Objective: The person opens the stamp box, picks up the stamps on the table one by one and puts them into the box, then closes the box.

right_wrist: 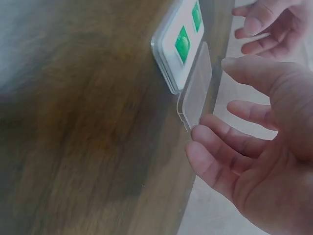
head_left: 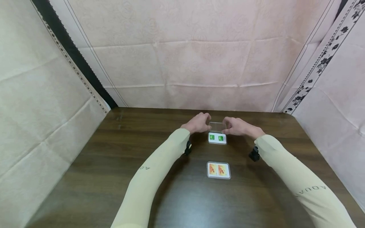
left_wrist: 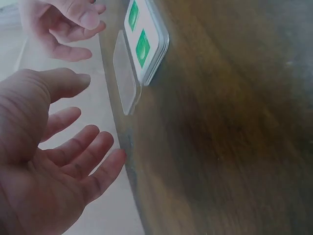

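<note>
A small flat case [head_left: 216, 138] holds a white card with two green pictures. Its clear hinged lid [head_left: 217, 127] stands raised along the far side. My left hand [head_left: 199, 123] is just left of the lid, fingers loosely bent and parted from the thumb. On the other side my right hand [head_left: 238, 126] has much the same shape. Both wrist views show a gap between the fingers and the lid [right_wrist: 196, 85], with nothing in either hand. Nearer to me lies a second flat clear case [head_left: 218, 170], closed, with two orange-red pictures.
The cases lie on a dark brown wooden table [head_left: 114, 177]. Pale patterned cloth [head_left: 199, 69] hangs behind the table's far edge, and more cloth hangs along both sides. A black device [head_left: 254, 154] is strapped at my right wrist.
</note>
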`<state>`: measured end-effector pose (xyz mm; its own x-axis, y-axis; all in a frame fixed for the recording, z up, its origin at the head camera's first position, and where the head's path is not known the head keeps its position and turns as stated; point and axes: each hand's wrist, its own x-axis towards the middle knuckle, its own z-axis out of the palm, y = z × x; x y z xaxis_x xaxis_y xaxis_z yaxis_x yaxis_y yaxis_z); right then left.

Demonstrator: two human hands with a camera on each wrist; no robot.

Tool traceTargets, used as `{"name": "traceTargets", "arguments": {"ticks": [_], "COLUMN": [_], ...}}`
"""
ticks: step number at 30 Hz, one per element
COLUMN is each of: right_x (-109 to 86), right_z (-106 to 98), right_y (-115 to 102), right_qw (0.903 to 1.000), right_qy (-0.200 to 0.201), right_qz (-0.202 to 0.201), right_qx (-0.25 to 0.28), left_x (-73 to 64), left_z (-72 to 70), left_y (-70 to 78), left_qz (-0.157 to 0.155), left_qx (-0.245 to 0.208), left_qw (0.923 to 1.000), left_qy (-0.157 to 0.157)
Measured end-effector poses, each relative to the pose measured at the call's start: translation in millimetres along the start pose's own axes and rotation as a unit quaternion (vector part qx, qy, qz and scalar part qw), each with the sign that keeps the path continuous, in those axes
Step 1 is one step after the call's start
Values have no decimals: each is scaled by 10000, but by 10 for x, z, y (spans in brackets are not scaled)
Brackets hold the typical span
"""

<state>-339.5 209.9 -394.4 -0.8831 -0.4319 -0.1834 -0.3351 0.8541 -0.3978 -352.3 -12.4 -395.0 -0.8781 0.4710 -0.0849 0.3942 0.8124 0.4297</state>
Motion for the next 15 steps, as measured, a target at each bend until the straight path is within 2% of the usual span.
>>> {"name": "traceTargets", "arguments": {"ticks": [6,15], "right_x": [103,220], "right_z": [33,95], "right_y": [53,88], "right_qw": [9990,9994], "right_qy": [-143,-122], "right_qz": [258,299], "right_qx": [340,118], "left_x": [67,159], "left_z": [32,47], "left_y": [-41,-23], "left_qz": [-292,-157], "left_qx": [-478,-414], "left_qw": [9984,9989], "left_qy": [-45,-127]}}
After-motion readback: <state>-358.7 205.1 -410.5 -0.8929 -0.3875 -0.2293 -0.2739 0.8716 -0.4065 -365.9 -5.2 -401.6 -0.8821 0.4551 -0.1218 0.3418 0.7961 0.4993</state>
